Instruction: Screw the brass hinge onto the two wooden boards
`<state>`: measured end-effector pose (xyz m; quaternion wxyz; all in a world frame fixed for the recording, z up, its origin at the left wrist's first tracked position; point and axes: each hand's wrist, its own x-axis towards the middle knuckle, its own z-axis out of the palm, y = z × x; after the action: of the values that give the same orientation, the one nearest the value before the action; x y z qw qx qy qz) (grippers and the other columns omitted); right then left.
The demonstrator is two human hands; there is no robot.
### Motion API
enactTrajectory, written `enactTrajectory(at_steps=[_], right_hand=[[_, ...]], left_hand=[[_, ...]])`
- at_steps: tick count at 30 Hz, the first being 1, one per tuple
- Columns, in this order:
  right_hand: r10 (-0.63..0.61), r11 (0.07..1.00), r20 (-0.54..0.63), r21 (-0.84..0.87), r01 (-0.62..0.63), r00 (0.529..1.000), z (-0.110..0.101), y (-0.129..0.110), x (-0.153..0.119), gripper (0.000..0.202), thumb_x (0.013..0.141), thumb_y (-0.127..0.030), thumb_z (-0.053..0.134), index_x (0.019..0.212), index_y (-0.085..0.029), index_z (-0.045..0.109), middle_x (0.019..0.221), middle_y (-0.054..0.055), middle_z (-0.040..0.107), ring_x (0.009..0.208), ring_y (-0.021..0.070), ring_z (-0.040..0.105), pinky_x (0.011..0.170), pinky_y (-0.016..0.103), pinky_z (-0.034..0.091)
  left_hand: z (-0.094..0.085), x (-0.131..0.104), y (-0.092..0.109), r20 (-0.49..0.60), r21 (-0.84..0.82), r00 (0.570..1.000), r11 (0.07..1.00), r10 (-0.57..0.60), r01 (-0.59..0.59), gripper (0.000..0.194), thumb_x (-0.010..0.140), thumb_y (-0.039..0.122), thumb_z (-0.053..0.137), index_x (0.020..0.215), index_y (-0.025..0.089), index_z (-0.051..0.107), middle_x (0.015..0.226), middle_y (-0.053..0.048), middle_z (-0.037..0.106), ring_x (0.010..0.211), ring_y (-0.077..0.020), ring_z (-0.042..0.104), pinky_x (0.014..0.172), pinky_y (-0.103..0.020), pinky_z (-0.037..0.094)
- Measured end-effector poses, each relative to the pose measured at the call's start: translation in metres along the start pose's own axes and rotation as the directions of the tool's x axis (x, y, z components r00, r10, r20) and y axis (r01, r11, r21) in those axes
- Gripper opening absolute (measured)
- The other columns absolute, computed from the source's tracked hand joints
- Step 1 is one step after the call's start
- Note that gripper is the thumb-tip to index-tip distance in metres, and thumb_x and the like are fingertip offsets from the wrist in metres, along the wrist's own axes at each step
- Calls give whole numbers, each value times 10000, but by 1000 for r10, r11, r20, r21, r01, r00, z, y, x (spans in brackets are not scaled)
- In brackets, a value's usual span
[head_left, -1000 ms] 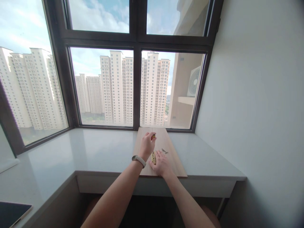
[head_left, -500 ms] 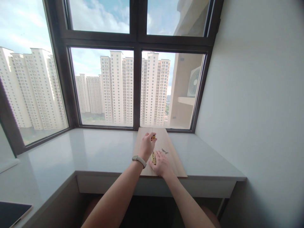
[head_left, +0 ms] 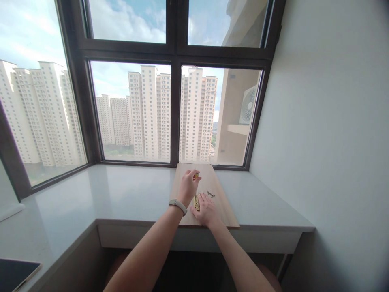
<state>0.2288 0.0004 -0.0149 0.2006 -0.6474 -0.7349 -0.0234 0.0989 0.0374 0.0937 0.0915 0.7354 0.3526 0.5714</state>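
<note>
My left hand (head_left: 189, 183), with a watch on its wrist, is closed around the yellow and black handle of a screwdriver (head_left: 197, 176). The tool's thin shaft points down to a small gold-coloured metal piece (head_left: 197, 203) on a wooden board (head_left: 225, 211). My right hand (head_left: 207, 210) lies low on the board, its fingers along the right side of the gold piece and its thumb near the lower left, holding it. Several small screws (head_left: 210, 194) lie just beyond the right fingers.
The board rests on a white window-sill counter (head_left: 133, 194), reaching from its front edge back to the dark window frame (head_left: 175, 113). A dark flat device (head_left: 16, 273) lies at the lower left. A white wall (head_left: 328, 121) stands at the right.
</note>
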Motion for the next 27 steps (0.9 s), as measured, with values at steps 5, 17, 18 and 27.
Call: enactTrajectory(at_steps=[5, 17, 18, 27], right_hand=[[7, 1000, 8, 4, -7, 1000, -2, -1, 0, 841, 914, -644, 398, 1552, -96, 390, 1607, 151, 355, 1498, 303, 282, 1227, 390, 161], [23, 1000, 29, 21, -23, 999, -9, -6, -2, 817, 913, -606, 435, 1549, -94, 400, 1611, 149, 343, 1501, 317, 273, 1226, 411, 163], [24, 999, 32, 22, -24, 999, -10, -6, -2, 816, 914, -606, 434, 1551, -97, 397, 1612, 146, 342, 1502, 316, 271, 1227, 412, 160], [27, 999, 38, 15, -28, 999, -7, -5, -2, 825, 916, -622, 416, 1557, -103, 383, 1618, 141, 334, 1509, 299, 258, 1230, 399, 142]], left_hand=[[3, 2, 1, -18, 24, 1000, 1000, -4, 4, 249, 913, 135, 634, 1143, 221, 677, 962, -56, 653, 809, -170, 655, 751, -314, 547], [2, -2, 0, 2, -19, 1000, 1000, 13, -13, 180, 929, 248, 647, 1107, 227, 658, 1021, -62, 642, 849, -181, 661, 767, -342, 577], [2, -2, 1, 0, -16, 1000, 1000, 7, -7, 167, 926, 259, 653, 1089, 224, 661, 1000, -57, 637, 825, -177, 657, 754, -339, 574], [2, 2, 1, -18, 8, 1000, 1000, 5, -5, 266, 916, 130, 612, 1167, 217, 638, 1002, -70, 663, 863, -192, 662, 789, -346, 548]])
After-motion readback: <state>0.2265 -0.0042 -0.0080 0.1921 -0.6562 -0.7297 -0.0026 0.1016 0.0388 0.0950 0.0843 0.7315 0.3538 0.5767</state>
